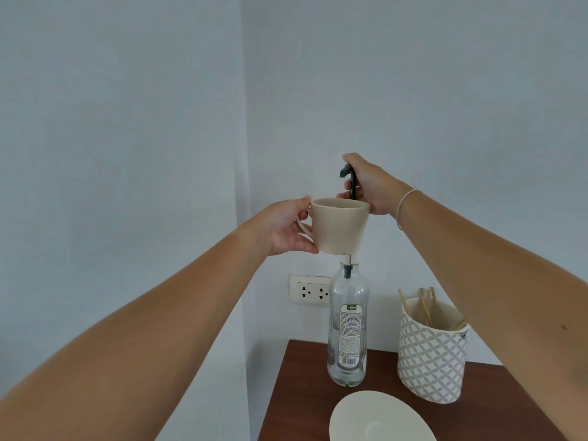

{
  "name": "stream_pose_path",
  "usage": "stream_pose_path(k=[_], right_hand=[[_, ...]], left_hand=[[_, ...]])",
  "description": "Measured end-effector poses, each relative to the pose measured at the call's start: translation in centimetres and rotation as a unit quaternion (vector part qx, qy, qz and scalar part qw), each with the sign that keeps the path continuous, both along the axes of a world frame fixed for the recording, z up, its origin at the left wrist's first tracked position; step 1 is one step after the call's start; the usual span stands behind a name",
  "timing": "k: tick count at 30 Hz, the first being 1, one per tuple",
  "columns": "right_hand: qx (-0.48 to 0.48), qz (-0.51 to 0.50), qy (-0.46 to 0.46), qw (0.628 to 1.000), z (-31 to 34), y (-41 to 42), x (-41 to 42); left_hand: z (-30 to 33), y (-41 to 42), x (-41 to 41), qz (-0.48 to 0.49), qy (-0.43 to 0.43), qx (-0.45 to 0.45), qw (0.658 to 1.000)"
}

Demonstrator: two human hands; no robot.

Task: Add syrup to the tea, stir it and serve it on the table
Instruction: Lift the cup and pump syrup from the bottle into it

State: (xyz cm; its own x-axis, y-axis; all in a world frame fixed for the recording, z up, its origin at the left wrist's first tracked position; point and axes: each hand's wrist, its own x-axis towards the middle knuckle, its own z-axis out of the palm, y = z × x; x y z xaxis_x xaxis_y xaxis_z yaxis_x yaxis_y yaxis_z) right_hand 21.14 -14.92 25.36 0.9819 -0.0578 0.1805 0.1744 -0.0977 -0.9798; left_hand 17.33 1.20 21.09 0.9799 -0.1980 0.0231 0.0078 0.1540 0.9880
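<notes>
Holding the cup (339,226) by its handle, the left hand (288,229) keeps its rim under the spout of the pump (348,179) so syrup should fall inside. The right hand (370,186), fingers curled round the pump, stands ready to press. The syrup bottle (348,326) stands near the tabletop (297,377) rear edge; the cup's contents are hidden.

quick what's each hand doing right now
Left hand: holding the cup by its handle.
Right hand: gripping the bottle's pump.
</notes>
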Motion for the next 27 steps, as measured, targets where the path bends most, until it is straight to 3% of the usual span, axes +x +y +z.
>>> stream_pose_path(k=[27], right_hand=[[0.012,-0.007,-0.037,0.999,-0.3,-0.3,0.0]], left_hand=[[0.8,-0.3,0.4,-0.012,0.000,0.011,1.000]])
